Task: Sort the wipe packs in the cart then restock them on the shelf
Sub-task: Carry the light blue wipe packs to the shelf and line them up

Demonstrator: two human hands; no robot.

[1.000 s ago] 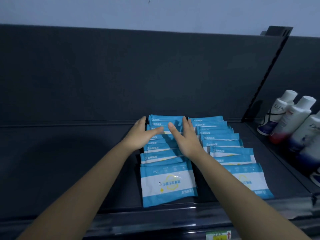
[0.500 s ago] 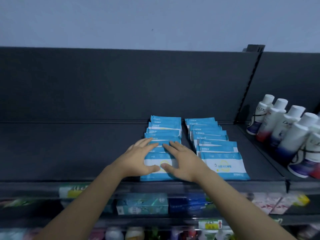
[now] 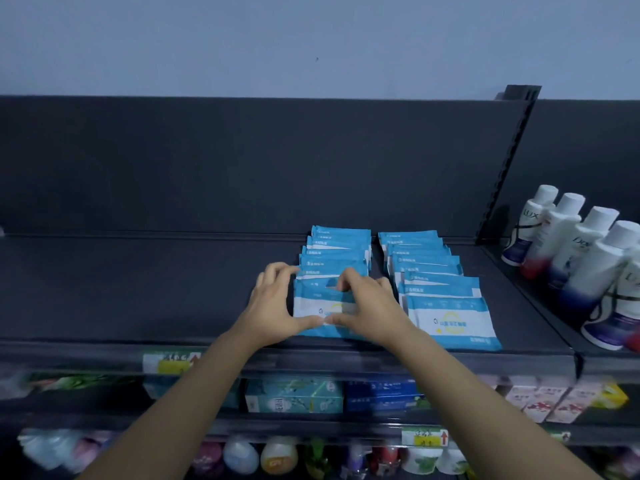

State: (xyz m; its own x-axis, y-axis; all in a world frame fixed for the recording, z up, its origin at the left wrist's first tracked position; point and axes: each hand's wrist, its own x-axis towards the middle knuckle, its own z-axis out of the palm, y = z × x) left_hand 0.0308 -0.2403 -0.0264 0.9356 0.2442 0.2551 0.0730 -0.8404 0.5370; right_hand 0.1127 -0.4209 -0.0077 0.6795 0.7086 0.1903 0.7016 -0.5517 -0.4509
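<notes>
The flat blue-and-white plastic wipe packs lay in two overlapping rows on the dark grey metal shelf, each face showing a white band with a yellow ring. The front pack of the left row sat at the shelf's front edge. The left hand and right hand both pinched it, thumbs low and fingers curled over its top. White plastic bottles stood well to the right.

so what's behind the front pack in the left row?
A row of blue wipe packs, overlapped back toward the shelf's rear panel. Left hand and right hand grip the front pack, hiding its overlap with the next.
</notes>
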